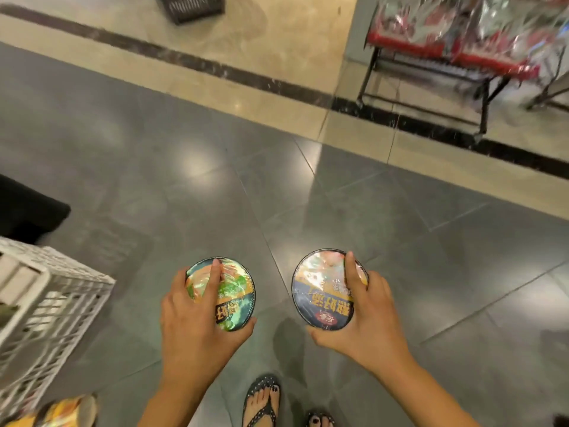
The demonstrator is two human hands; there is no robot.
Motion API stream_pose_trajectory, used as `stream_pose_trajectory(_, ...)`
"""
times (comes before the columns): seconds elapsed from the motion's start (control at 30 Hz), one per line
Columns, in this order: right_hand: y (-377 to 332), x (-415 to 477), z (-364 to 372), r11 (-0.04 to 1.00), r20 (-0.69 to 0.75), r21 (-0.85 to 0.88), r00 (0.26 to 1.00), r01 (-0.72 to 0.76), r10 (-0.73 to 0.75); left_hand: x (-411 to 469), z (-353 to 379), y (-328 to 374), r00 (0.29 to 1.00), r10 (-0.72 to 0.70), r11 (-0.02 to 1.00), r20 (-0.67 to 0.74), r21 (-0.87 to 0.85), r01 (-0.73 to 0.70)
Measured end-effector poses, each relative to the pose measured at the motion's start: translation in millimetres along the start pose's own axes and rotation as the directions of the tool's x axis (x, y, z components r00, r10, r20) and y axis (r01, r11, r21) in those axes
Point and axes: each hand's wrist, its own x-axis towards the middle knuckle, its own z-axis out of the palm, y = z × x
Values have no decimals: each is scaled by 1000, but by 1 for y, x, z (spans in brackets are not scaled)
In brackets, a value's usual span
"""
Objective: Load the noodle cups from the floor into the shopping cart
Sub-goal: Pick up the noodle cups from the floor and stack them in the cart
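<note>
Noodle cups are being carried two at a time, above the grey floor tiles (400,211) and in front of the person's sandalled feet (261,399). The left hand (197,318) is gripping the green-lidded cup (237,291), with one finger lying across the lid, the thumb hooking the near rim and the other fingers curling round the left side. The right hand (372,312) is gripping the dark-lidded cup (320,294) the same way, mirrored.

Both lids are facing up toward the camera, so each cup's lid-to-base axis is running roughly straight down toward the floor. The lid print is reading upside down from here.

The step in hand looks like the carry between pickup and drop. The white lattice wall of what is probably the shopping cart (61,318) is standing at the near left, well apart from both cups. The next move is calling for a swing left over its rim, the left cup leading, each going in lid up. More yellow cups (70,411) are lying on their sides at the near left beside the cart, waiting their turn.
</note>
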Motion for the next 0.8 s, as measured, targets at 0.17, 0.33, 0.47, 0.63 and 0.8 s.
stream_pose_trajectory(0.17,-80,-50,-113,998,44,-1,997,60,-59,-51,-135,37,998,-64,998,-18,-2,64)
stream_pose_trajectory(0.33,-136,-128,-190,996,120,9,989,92,-92,-147,-240,62,989,-151,989,-4,1,151)
stream_pose_trajectory(0.47,-162,-192,-219,989,175,38,974,140,-145,-241,-282,67,954,-300,952,-5,-59,300)
stream_pose_trajectory(0.63,-194,-260,-222,977,296,42,932,207,-210,-348,-296,54,880,-474,871,-32,-163,463)
stream_pose_trajectory(0.8,-238,-299,-199,910,393,32,832,413,-391,-408,-332,10,764,-644,739,25,-239,630)
